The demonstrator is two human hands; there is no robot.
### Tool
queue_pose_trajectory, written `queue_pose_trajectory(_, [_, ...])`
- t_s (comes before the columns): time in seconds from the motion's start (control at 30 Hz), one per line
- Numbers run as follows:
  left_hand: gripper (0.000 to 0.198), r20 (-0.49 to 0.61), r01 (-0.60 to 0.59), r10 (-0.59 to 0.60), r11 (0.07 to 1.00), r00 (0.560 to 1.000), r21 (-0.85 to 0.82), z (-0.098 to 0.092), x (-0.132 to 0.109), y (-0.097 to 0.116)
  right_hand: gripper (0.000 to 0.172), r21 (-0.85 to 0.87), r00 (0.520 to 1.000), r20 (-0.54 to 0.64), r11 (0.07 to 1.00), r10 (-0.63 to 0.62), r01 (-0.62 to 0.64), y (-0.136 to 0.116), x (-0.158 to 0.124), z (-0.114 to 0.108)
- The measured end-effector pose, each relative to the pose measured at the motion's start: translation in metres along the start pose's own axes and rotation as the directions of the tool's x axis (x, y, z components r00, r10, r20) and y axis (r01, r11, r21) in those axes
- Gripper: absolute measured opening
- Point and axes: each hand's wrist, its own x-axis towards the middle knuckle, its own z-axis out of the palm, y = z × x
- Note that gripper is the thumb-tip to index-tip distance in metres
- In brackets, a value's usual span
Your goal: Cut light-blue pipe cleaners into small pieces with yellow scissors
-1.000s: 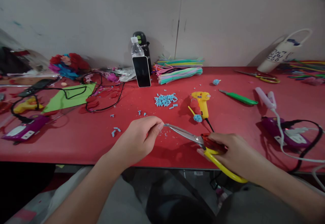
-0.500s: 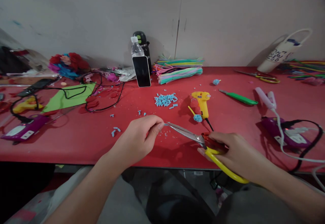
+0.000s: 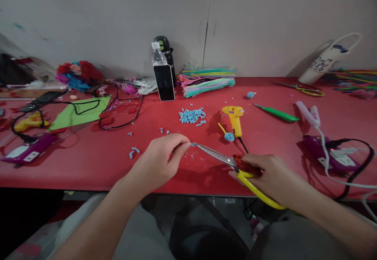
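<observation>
My left hand [image 3: 167,156] pinches a tiny light-blue piece [image 3: 192,144] between thumb and forefinger; only its tip shows, so its full shape is hidden. Scissors [image 3: 216,155] with yellow and red handles are gripped in my right hand [image 3: 272,173], and their blade tips reach the blue piece. The blades look nearly closed. Beyond my hands lies a pile of short light-blue pieces [image 3: 192,116]. Pale crumbs lie on the red table [image 3: 188,177] below the blades. A few more blue bits [image 3: 131,154] rest left of my left hand.
A yellow glue gun [image 3: 235,120] stands beyond the scissors, a blue fuzzy ball [image 3: 229,136] beside it. A phone [image 3: 165,82] leans on a bottle before pipe-cleaner bundles [image 3: 209,82]. A green-handled knife [image 3: 279,114] and a corded purple power strip [image 3: 330,156] lie right.
The scissors' handles have drawn slightly closer together and the blades have narrowed at the blue piece. My left hand stays in the same place.
</observation>
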Motion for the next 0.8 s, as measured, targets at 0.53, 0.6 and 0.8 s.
queue_pose_trajectory(0.53, [0.016,0.003,0.007,-0.007,1.0,1.0,-0.01,0.0008,0.0005,-0.0002,0.038,0.008,1.0,0.016,1.0,-0.012,0.012,0.0001,-0.0034,-0.001])
queue_pose_trajectory(0.6, [0.017,0.003,0.01,-0.01,1.0,1.0,-0.009,0.0012,0.0004,-0.0005,0.038,0.01,1.0,0.009,1.0,-0.005,0.005,0.0018,-0.0032,0.0013])
queue_pose_trajectory(0.8, [0.016,-0.002,0.006,-0.006,1.0,1.0,-0.011,0.0009,0.0006,-0.0001,0.042,-0.005,1.0,-0.017,1.0,0.024,-0.024,0.0032,-0.0015,0.0022])
